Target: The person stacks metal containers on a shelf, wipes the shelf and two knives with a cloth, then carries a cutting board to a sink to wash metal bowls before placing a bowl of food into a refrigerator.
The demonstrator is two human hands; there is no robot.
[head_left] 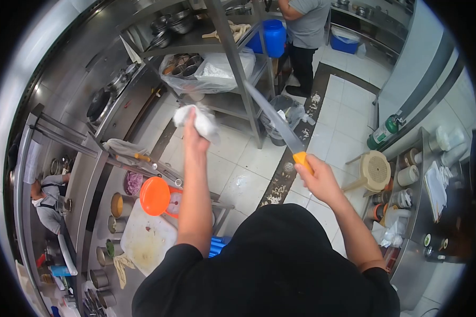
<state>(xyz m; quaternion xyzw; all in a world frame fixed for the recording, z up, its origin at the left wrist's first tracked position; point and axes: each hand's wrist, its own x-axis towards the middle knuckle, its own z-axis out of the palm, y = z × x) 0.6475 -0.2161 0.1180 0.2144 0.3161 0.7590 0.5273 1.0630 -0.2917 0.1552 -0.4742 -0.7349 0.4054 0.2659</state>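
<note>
My left hand [194,132] is raised in front of me, closed around a crumpled white cloth [198,119]. My right hand [316,174] grips the orange handle of a long knife [272,119], whose steel blade points up and to the left. The cloth and the blade are apart, roughly a hand's width between them. Both arms stretch out over the white tiled floor, above my black shirt.
To the left is a steel counter [90,179] with a white cutting board [145,238], an orange bowl [154,196] and several round containers. A metal shelf rack [232,47] stands ahead. A person in grey stands at top [304,31]; another is at far left [47,201]. A cluttered counter [423,190] lies right.
</note>
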